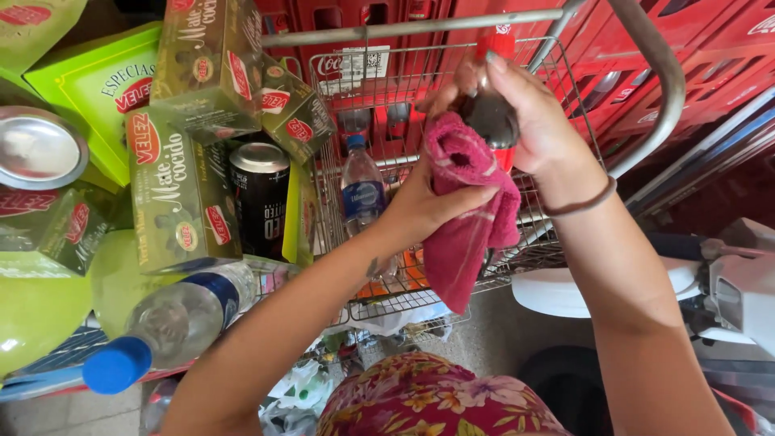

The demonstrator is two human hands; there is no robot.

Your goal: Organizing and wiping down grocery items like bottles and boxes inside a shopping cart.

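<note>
My right hand (539, 133) grips a dark soda bottle (490, 113) with a red cap, held upright above a wire shopping cart (646, 48). My left hand (424, 206) holds a pink cloth (464, 218) pressed against the bottle's side; the cloth hangs down over the cart's small seat basket. A band circles my right wrist. Both forearms reach in from the bottom of the view.
The cart holds several green tea boxes (182, 194), a black can (260, 198), a silver can top (36, 149) and clear water bottles with blue caps (165, 327) (362, 190). Red crates (710, 56) are stacked behind. A white object (726, 282) sits at right.
</note>
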